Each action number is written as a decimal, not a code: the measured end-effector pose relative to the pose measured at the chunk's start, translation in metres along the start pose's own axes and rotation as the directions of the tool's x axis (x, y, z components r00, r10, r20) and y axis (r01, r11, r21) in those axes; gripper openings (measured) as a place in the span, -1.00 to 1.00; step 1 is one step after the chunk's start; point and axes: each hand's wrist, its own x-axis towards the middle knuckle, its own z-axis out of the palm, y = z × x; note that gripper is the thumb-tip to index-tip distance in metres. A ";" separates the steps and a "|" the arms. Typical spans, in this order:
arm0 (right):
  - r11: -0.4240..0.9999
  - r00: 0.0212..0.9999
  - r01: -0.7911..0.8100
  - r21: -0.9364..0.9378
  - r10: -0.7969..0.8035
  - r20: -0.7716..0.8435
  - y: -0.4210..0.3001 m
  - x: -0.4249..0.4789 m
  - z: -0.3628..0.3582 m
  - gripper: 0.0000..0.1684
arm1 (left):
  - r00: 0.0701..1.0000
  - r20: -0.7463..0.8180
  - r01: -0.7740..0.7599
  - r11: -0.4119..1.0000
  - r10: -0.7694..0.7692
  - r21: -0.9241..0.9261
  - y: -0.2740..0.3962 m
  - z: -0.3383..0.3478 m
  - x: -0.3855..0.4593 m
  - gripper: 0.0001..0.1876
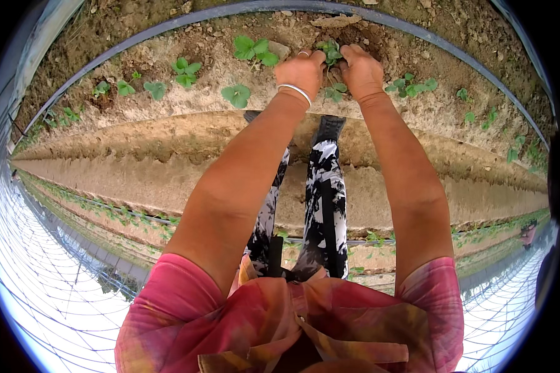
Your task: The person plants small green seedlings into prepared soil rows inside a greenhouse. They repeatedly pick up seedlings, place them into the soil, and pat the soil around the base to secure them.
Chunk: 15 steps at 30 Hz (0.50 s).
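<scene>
Both hands meet at a small leafy seedling [329, 50] at the upper middle, in the soil of a raised bed. My left hand [301, 72], with a ring and a silver-coloured bangle, is at the plant's left side, its fingertips low against the stems. On the right side, my right hand [361, 70] has its fingers bent at the plant's base beside dark, loosened soil [371, 39]. Lower leaves [336, 92] spread between the wrists. Fingertips of both hands are partly hidden by leaves and soil, so their exact grip cannot be made out.
A dark irrigation hose [186, 18] curves along the bed beyond the hands. Similar seedlings [185, 72] grow to the left and right [410, 86]. A stone [278, 49] lies left of my left hand. My feet [329, 127] stand beside the bed's edge; further planted rows run behind.
</scene>
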 end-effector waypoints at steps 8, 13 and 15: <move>0.999 0.998 -0.018 -0.042 0.016 -0.059 0.001 -0.002 0.009 -0.67 | 1.000 -0.011 -0.004 0.999 0.005 0.049 0.008 0.004 0.006 -0.92; 1.000 0.998 -0.012 -0.027 0.010 -0.060 0.002 -0.005 0.004 -0.67 | 1.000 -0.009 -0.015 1.000 0.015 0.006 0.004 0.000 0.003 -0.82; 1.000 0.996 0.017 0.012 -0.016 -0.088 0.002 -0.005 -0.005 -0.70 | 0.999 -0.043 -0.010 1.000 0.009 -0.024 0.001 -0.002 0.001 -0.71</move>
